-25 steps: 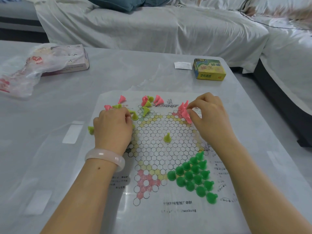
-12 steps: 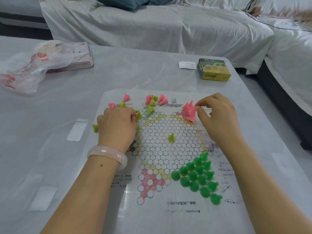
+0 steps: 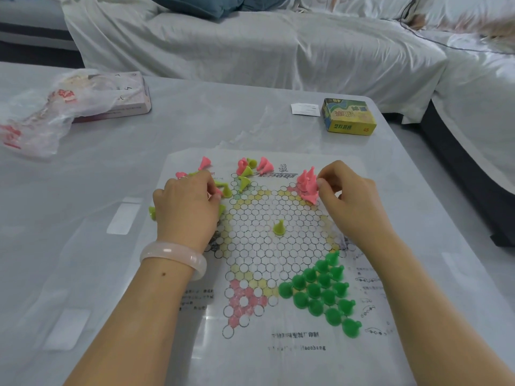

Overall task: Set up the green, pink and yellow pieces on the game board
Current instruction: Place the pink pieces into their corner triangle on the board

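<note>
Flanking the game board (image 3: 267, 355), right hand (image 3: 348, 196) seemingly pinching pink pieces (image 3: 308, 185).

Glossy plastic-looking green pieces (image 3: 323, 291) on a thin, shiny printed board sheet (image 3: 278, 344); smooth, reflective grey table (image 3: 83, 218).

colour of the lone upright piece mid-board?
Yellow-green. The lone piece stands by itself among the white circles of the game board, clearest in the head view.

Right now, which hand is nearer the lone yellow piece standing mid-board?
Roughly level, the left if either. The left hand sits at the board's left edge among scattered pieces; the right hand is at the upper right by the pink cluster. Neither touches the yellow piece.
</note>
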A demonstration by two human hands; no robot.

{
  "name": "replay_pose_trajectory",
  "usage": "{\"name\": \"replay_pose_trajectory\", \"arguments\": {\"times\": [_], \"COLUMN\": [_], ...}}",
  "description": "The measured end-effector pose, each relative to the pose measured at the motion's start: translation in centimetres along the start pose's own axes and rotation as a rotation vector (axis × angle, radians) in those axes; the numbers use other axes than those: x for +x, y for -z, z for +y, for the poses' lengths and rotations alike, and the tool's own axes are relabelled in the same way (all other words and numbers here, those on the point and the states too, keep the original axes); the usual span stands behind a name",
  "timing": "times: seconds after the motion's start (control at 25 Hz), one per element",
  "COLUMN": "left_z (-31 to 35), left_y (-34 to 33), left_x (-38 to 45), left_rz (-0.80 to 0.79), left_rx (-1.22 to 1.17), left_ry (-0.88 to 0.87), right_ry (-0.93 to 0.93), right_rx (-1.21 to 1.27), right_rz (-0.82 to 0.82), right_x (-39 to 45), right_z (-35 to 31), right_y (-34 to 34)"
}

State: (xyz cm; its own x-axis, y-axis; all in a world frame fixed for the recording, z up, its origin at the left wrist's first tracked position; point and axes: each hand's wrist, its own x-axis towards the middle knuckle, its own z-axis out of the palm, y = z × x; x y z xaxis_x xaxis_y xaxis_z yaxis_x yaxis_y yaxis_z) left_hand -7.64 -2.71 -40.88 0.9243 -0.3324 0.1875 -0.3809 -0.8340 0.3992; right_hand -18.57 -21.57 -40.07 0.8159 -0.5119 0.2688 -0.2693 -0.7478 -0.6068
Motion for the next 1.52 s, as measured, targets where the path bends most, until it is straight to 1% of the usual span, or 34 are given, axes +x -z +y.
{"name": "replay_pose_trajectory", "arguments": {"times": [0.2,0.28,0.36,0.52,0.68,1.16,1.28,1.52], "left_z": [-0.1,-0.1,-0.2,-0.5,-0.6,-0.3,-0.2,-0.3], "left_y": [-0.3,-0.3,-0.3,-0.4,-0.2,-0.1,0.0,0.6], "left_x": [0.0,0.1,0.2,0.3,0.4,0.3,0.3,0.5], "left_rz": [-0.015,-0.037,-0.069,-0.090,-0.093,-0.084,-0.055,0.036], "left_rx": [-0.011,-0.018,-0.014,-0.010,-0.010,-0.068,-0.070,-0.075], "left_ry": [-0.017,-0.054,-0.061,-0.042,-0.031,-0.012,-0.010,0.027], "right_ry": [0.045,0.030,-0.001,0.009,-0.002,-0.043,-0.033,0.018], "right_rx": [-0.064,-0.162,-0.195,-0.285,-0.364,-0.375,-0.356,-0.310], "right_rz": [0.086,0.035,-0.009,0.009,-0.014,-0.061,-0.062,0.019], "right_x": [1.7,2.9,3.5,3.7,3.9,3.7,3.7,3.8], "right_z": [-1.2,-1.3,-1.4,-1.7,-2.0,-1.5,-1.4,-1.3], "right_y": [0.7,0.5,-0.4,-2.0,-2.6,-2.6,-2.6,-0.6]}}
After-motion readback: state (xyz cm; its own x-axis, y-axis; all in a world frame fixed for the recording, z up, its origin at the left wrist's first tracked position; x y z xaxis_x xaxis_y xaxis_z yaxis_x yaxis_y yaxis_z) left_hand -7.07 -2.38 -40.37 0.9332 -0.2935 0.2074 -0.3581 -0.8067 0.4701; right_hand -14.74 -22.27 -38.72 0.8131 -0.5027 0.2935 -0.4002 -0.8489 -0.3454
